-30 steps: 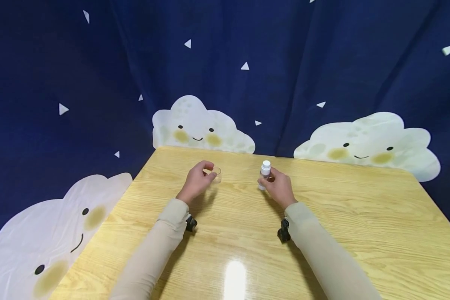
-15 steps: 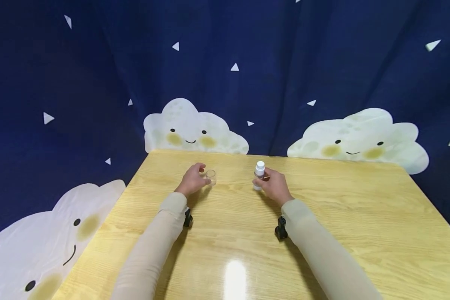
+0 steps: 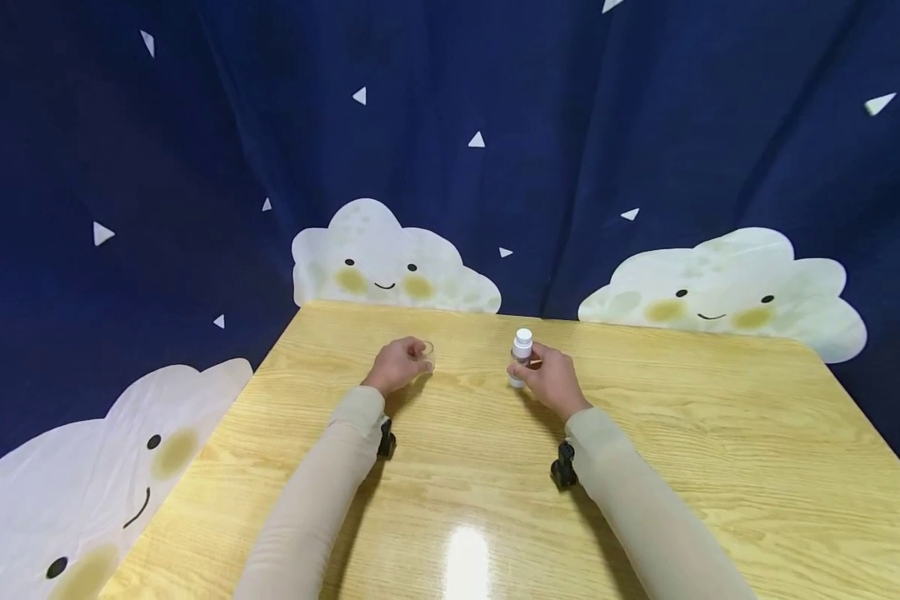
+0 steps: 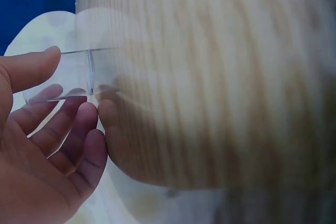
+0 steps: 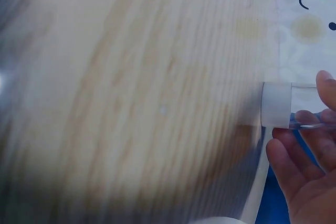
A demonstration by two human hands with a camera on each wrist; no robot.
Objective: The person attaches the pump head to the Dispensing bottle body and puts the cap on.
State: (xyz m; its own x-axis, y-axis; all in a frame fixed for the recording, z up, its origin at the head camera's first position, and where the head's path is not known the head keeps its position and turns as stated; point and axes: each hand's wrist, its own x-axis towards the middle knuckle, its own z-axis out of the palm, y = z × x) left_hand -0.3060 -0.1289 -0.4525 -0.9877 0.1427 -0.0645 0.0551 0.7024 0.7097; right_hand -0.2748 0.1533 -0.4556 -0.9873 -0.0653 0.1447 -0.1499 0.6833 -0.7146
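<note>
Near the far side of the table, my left hand [image 3: 396,367] is curled about a small clear cup [image 3: 429,358]. In the left wrist view the thumb lies against one side of the cup [image 4: 90,72] and the fingers bend along the other. To its right, my right hand [image 3: 557,382] holds a small upright bottle [image 3: 522,342] between thumb and fingers. That bottle has a white cap and a see-through middle; its frosted white base [image 5: 276,105] is at the tabletop in the right wrist view. A gap separates cup and bottle.
The wooden table [image 3: 480,450] has a bright glare spot near its front. Behind and to the left hangs a dark blue curtain [image 3: 420,150] with smiling clouds and white triangles. Each wrist carries a black camera mount [image 3: 564,467].
My left fingers held the cup's rim, then spread apart beside it, and now bend round it again. The right hand keeps its hold on the bottle. The head view has shifted slightly.
</note>
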